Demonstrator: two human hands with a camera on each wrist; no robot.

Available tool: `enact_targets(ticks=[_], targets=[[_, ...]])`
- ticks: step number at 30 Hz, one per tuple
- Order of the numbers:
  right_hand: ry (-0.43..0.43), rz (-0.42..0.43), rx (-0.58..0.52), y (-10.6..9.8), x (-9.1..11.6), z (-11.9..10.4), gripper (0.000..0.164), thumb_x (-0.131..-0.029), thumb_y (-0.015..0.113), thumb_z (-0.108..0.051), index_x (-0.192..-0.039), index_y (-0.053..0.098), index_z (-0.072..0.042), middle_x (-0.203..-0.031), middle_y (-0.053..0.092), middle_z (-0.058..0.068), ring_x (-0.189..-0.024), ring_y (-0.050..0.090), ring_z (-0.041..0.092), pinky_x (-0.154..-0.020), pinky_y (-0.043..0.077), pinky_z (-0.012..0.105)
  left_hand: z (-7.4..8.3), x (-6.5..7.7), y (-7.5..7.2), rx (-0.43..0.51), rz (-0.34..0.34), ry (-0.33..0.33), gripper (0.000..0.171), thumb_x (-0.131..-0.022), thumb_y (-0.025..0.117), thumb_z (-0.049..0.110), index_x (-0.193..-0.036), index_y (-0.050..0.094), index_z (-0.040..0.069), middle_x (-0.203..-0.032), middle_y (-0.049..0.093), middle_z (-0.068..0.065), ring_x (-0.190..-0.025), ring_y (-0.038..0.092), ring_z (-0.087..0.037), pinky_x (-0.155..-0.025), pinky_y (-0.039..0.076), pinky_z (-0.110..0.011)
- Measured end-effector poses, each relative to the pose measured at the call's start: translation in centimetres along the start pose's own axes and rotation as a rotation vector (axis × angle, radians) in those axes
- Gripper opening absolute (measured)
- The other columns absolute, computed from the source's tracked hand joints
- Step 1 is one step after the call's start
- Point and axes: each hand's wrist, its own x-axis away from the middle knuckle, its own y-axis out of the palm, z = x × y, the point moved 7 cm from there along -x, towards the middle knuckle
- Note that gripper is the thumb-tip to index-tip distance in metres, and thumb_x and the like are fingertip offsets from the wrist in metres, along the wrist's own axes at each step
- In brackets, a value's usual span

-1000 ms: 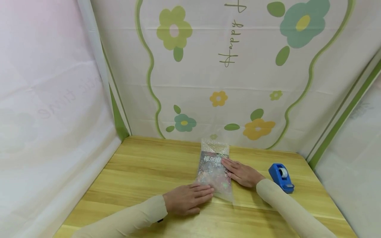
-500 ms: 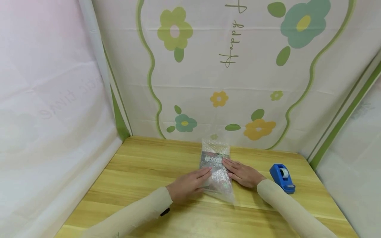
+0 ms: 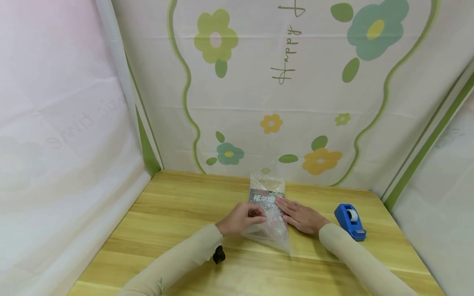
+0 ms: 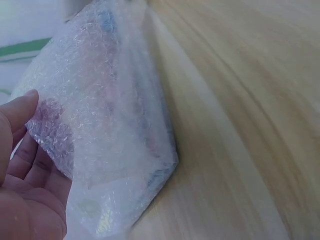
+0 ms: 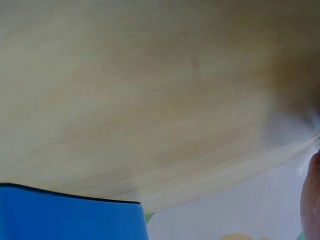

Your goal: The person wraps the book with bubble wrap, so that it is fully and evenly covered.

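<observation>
A flat, book-like item (image 3: 262,199) with a dark cover and white lettering lies in clear bubble wrap (image 3: 274,238) near the table's far edge. My left hand (image 3: 238,220) is at the left side of the packet. In the left wrist view, its thumb lies on the near face of the bubble wrap (image 4: 100,105) with the fingers behind the edge, pinching it. My right hand (image 3: 304,216) rests on the packet's right side, fingers extended and fingertips touching the wrap. The right wrist view catches only a sliver of that hand (image 5: 312,200).
A blue tape dispenser (image 3: 349,222) with a roll of tape stands to the right of my right hand. The wooden table (image 3: 185,205) meets a flower-printed cloth backdrop (image 3: 244,94) behind the packet. Cloth sides rise at left and right.
My left hand slid from the packet's near end up its left side, going from flat fingers to a pinch on the wrap. The right hand stayed in place.
</observation>
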Motion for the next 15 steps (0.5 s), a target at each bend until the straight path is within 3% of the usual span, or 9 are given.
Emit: enact_targets(ticks=[5,10,15], targets=[[-0.006,-0.009,0.001,0.0,0.0,0.0,0.062,-0.115,0.038,-0.042,-0.170,0.022,-0.018,-0.178,0.022,0.005,-0.164,0.024,0.031,-0.129,0.029,0.057,-1.1,-0.3,-1.1,0.107,0.048,-0.085,0.010,-0.101,0.073,0.018,-0.101,0.079,0.010,-0.096,0.078,-0.009,-0.091,0.074,-0.038,-0.082,0.064,-0.047],[-0.017,-0.006,0.017,-0.1,0.0,0.0,0.062,-0.115,0.037,-0.042,-0.170,0.023,-0.017,-0.178,0.023,0.006,-0.163,0.026,0.033,-0.128,0.031,0.059,-2.4,-0.6,-2.0,0.167,0.086,-0.157,0.011,-0.099,0.077,0.022,-0.102,0.082,0.014,-0.096,0.080,-0.004,-0.090,0.076,-0.028,-0.080,0.065,-0.041],[-0.025,-0.005,0.030,0.0,0.1,0.0,0.061,-0.116,0.037,-0.042,-0.170,0.023,-0.017,-0.178,0.023,0.005,-0.163,0.027,0.033,-0.127,0.032,0.059,-3.0,-0.9,-2.4,0.210,0.102,-0.195,0.018,-0.098,0.077,0.021,-0.106,0.083,0.006,-0.097,0.081,-0.005,-0.092,0.077,-0.028,-0.083,0.065,-0.043]])
